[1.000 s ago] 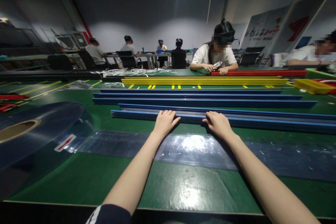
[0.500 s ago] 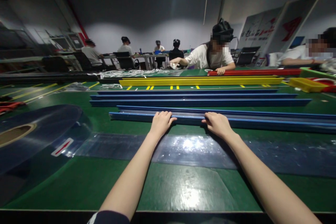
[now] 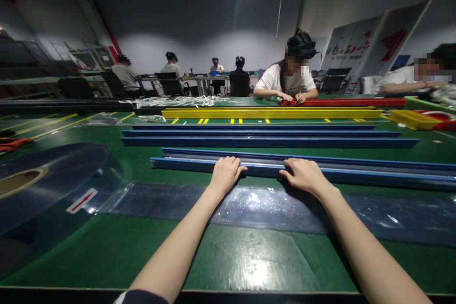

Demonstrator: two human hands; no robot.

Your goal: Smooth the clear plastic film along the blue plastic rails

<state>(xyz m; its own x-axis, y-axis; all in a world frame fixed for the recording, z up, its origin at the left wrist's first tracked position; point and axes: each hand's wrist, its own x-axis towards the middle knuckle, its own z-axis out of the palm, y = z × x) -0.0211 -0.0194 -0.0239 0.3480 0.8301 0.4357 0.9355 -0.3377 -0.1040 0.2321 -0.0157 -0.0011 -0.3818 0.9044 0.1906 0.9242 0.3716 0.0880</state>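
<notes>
A long blue channel rail [image 3: 263, 170] lies across the green table, its right end beyond the view. My left hand [image 3: 227, 171] grips its near wall, fingers over the top edge and thumb pointing right. Farther right, my right hand [image 3: 302, 173] grips the same wall, fingers curled over it and thumb pointing left. In front of the rail, a clear plastic strip [image 3: 156, 199] runs from a large roll [image 3: 71, 161] at the left, passing beneath both forearms. A label with a red arrow [image 3: 81, 200] sits near the roll.
More blue rails [image 3: 270, 142] lie behind, then a yellow rail [image 3: 270, 113]. Across the table [image 3: 228, 256], a person [image 3: 288, 76] has both hands at a red rail [image 3: 356, 102]. A yellow tray [image 3: 413, 119] is at the right, near another person [image 3: 406, 76].
Both my hands and the held rail have shifted slightly right and nearer. The person opposite has drawn an outstretched arm back, bringing both hands together at the red rail.
</notes>
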